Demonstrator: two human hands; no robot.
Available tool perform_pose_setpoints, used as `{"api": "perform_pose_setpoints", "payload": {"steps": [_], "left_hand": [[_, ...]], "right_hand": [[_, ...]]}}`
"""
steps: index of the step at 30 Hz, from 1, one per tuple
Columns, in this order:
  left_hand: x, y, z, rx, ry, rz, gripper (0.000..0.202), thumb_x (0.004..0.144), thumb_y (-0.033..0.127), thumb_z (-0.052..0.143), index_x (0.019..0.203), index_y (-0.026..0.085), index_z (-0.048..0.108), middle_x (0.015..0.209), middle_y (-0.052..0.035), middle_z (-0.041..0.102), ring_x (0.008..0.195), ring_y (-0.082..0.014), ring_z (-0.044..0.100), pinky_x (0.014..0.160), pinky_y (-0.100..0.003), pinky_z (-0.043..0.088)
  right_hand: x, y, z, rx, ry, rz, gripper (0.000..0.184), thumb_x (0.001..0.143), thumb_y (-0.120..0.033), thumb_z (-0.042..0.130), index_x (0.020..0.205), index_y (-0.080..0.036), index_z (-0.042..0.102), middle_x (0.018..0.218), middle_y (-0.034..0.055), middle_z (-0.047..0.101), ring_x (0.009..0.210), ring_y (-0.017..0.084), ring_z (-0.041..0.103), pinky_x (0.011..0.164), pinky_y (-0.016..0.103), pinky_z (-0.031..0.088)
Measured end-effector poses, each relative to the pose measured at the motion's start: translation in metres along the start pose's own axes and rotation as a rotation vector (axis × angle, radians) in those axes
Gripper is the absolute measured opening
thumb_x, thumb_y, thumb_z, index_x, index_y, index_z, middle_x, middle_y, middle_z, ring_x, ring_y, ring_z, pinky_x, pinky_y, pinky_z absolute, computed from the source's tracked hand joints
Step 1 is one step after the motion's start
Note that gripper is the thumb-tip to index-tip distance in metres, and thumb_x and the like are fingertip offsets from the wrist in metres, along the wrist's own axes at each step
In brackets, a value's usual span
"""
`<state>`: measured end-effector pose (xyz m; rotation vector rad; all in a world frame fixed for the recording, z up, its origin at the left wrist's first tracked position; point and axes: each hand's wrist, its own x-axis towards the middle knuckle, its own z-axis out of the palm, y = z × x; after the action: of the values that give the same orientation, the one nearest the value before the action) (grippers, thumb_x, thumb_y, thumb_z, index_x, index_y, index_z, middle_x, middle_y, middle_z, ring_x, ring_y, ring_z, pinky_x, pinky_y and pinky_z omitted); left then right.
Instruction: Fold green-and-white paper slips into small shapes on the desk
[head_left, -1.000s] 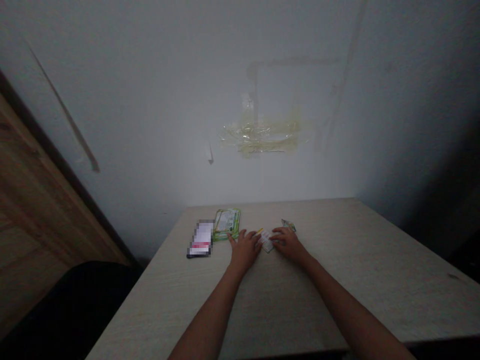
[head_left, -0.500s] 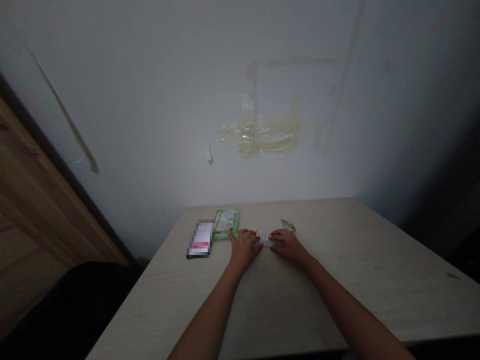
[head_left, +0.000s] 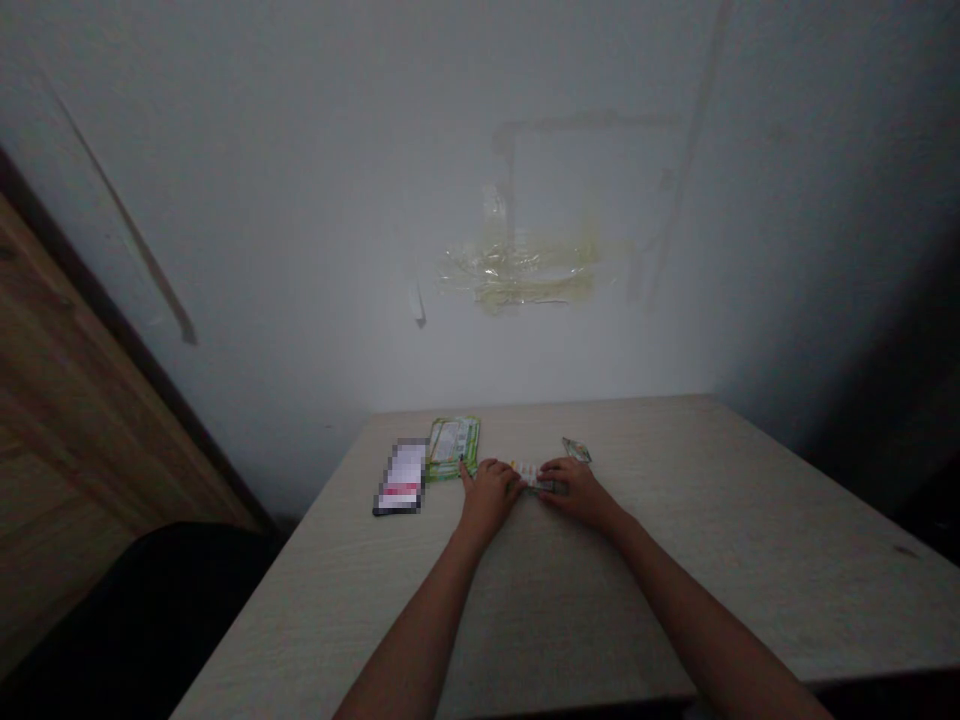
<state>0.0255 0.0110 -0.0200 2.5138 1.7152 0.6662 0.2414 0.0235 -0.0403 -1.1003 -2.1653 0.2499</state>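
A small printed sheet point(head_left: 529, 473), whitish with red and yellow marks, lies low over the table between my two hands. My left hand point(head_left: 492, 492) has its fingers closed on the left side of the sheet, with the thumb near the front edge. On the opposite side, my right hand point(head_left: 574, 484) grips the sheet's right end with bent fingers. My fingers hide both ends of it. Just behind my right hand is a small folded colourful piece point(head_left: 576, 450). Green-and-white printed packets or cards point(head_left: 454, 443) lie stacked beyond my left hand.
A phone point(head_left: 403, 478) with a blurred-out screen lies left of the green stack. The pale wooden table point(head_left: 337, 570) meets a white wall point(head_left: 300, 250) bearing peeling tape point(head_left: 525, 275). A dark chair back point(head_left: 180, 590) stands at the left.
The sheet's near edge has drawn in slightly, so a narrower strip shows between my fingers. Both hands stay almost in place.
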Motion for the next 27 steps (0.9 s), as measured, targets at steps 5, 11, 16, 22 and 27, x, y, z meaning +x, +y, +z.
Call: {"api": "perform_pose_setpoints", "payload": {"steps": [5, 11, 16, 22, 27], "left_hand": [[0.001, 0.000, 0.002, -0.021, 0.056, 0.000, 0.028, 0.092, 0.046, 0.046, 0.095, 0.029, 0.068, 0.107, -0.0013, 0.065, 0.115, -0.0238, 0.049, 0.106, -0.074, 0.003], [-0.001, -0.001, 0.001, -0.007, 0.030, -0.020, 0.030, 0.089, 0.051, 0.050, 0.109, 0.033, 0.064, 0.115, -0.0024, 0.062, 0.118, -0.0251, 0.048, 0.108, -0.071, 0.006], [0.001, 0.000, 0.003, 0.036, 0.038, -0.092, 0.065, 0.085, 0.048, 0.057, 0.143, 0.031, 0.033, 0.132, -0.0087, 0.053, 0.126, -0.0284, 0.044, 0.110, -0.068, 0.012], [0.003, -0.003, 0.007, -0.012, 0.087, -0.144, 0.075, 0.084, 0.045, 0.058, 0.148, 0.025, 0.023, 0.135, -0.0123, 0.051, 0.128, -0.0281, 0.042, 0.110, -0.068, 0.014], [0.000, -0.004, 0.006, 0.003, 0.030, -0.080, 0.030, 0.086, 0.041, 0.058, 0.115, 0.037, 0.062, 0.130, -0.0032, 0.057, 0.127, -0.0287, 0.042, 0.106, -0.074, 0.009]], "right_hand": [[0.002, -0.005, -0.003, 0.054, 0.017, 0.015, 0.024, 0.081, -0.035, 0.068, 0.101, -0.024, 0.072, 0.104, 0.0084, 0.069, 0.101, 0.023, 0.062, 0.094, 0.041, 0.046], [0.005, -0.017, -0.010, 0.106, 0.015, 0.077, 0.022, 0.086, -0.025, 0.057, 0.103, -0.019, 0.071, 0.099, 0.0088, 0.072, 0.096, 0.023, 0.063, 0.091, 0.039, 0.048], [0.005, -0.015, -0.008, 0.164, 0.056, 0.138, 0.033, 0.087, -0.024, 0.052, 0.117, -0.018, 0.064, 0.112, 0.0109, 0.068, 0.101, 0.022, 0.063, 0.095, 0.040, 0.047], [0.005, -0.007, -0.005, 0.191, 0.161, 0.210, 0.053, 0.085, -0.020, 0.050, 0.138, -0.023, 0.047, 0.126, 0.0110, 0.059, 0.109, 0.023, 0.058, 0.097, 0.044, 0.047], [0.004, -0.005, -0.004, 0.117, 0.177, 0.176, 0.061, 0.081, -0.008, 0.045, 0.138, -0.029, 0.046, 0.129, 0.0088, 0.049, 0.119, 0.021, 0.050, 0.099, 0.042, 0.046]]}}
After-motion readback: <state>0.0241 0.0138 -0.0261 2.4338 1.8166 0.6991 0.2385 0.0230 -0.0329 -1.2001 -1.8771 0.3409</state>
